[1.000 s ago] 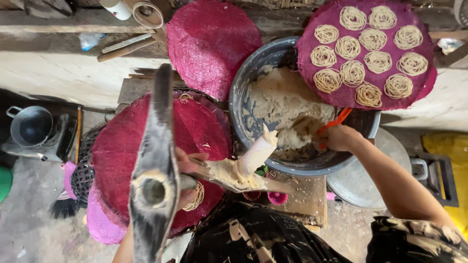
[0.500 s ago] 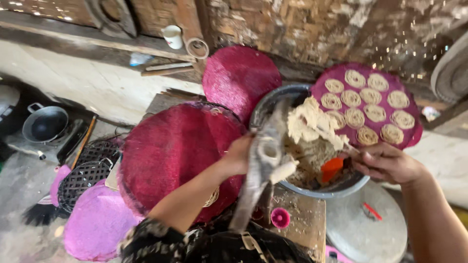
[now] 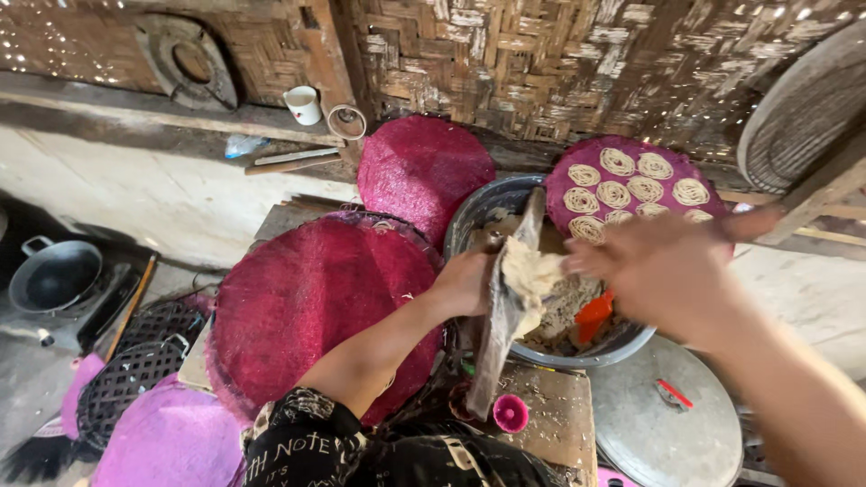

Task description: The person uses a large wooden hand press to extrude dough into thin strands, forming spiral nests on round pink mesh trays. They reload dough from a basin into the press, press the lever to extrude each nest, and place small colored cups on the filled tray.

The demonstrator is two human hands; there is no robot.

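Here the left hand (image 3: 465, 281) is closed around the upper part of a long grey metal press (image 3: 505, 307), which stands tilted with its long axis running from the far rim of the basin down toward the person, its lower end near a small pink cup (image 3: 511, 413) on the bench (image 3: 559, 424). A pale lump of dough (image 3: 530, 275) sits against the press just to the right of the left hand, directly between the two hands. The right hand (image 3: 663, 271) is blurred; its fingers reach leftward to the dough and seem to touch it, but whether they are pinching it or lying open cannot be told. So the dough lies about level with both hands, a little nearer the left. Beneath the hands stands the dark round basin (image 3: 469, 212) holding more dough and an orange scraper (image 3: 595, 311). Left of the left hand lies a large round magenta woven mat (image 3: 307, 307); beyond the right hand another mat (image 3: 577, 153) carries coiled noodle nests (image 3: 618, 162). A metal lid (image 3: 663, 424) lies below the right forearm.
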